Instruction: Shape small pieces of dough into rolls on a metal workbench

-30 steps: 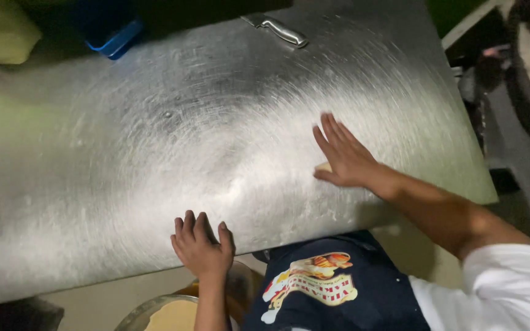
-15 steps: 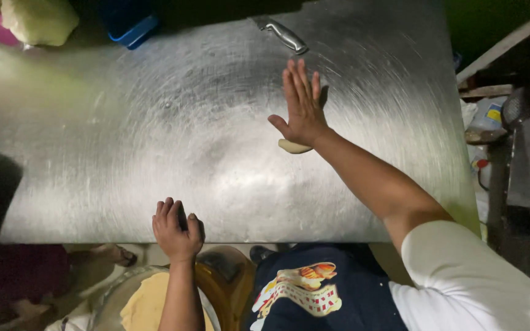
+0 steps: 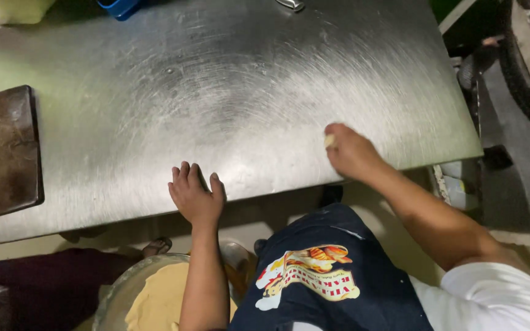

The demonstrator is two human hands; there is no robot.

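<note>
Brushed steel tabletop (image 3: 234, 92) with swirl marks, seen from above. A dark brown board (image 3: 1, 153) lies flat at its left edge. At the far edge: a pale yellowish lump (image 3: 10, 9) at the left corner, a blue container (image 3: 118, 6) beside it, and a metal tool (image 3: 289, 4) farther right, all partly cut off.

Bare steel table (image 3: 246, 92) lies open between dark board (image 3: 1, 153) at left and blue container (image 3: 119, 7) at the far edge.
</note>
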